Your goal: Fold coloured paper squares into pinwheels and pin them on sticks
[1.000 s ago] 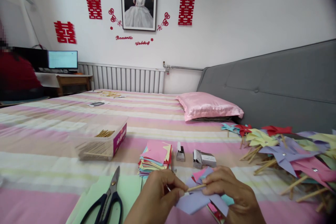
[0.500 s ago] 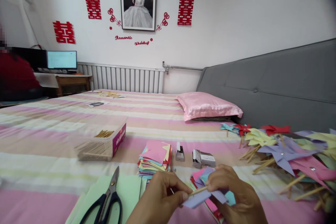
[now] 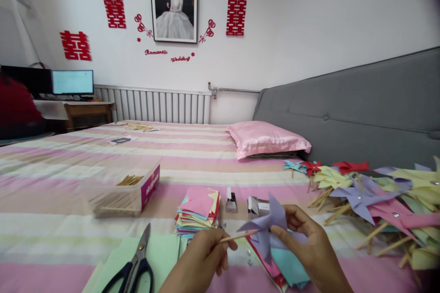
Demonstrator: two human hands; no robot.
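Between my two hands is a purple paper pinwheel [image 3: 266,226] on a thin wooden stick [image 3: 240,236]. My left hand [image 3: 206,252] pinches the stick toward its free end. My right hand [image 3: 305,242] grips the pinwheel near its centre, thumb pressed at the middle. Beneath it lies a pile of coloured paper pieces [image 3: 292,268], blue on top with pink and red below, partly covered by my right hand. Small clear round bits [image 3: 249,256] rest on the sheet beside that pile. A stack of coloured paper squares [image 3: 197,213] sits just beyond my left hand.
Dark-handled scissors [image 3: 137,256] lie on pale green paper [image 3: 165,249] at left. Behind them stands a clear box of sticks [image 3: 120,194]. Small open cartons [image 3: 231,201] are ahead. Finished pinwheels [image 3: 364,197] heap at right, near the grey headboard [image 3: 360,105]. A person in red [image 3: 17,103] sits far left.
The purple pinwheel has turned so its blades face me, with its stick pointing left. My left hand has slid along the stick, away from the blades. The view has shifted slightly right.
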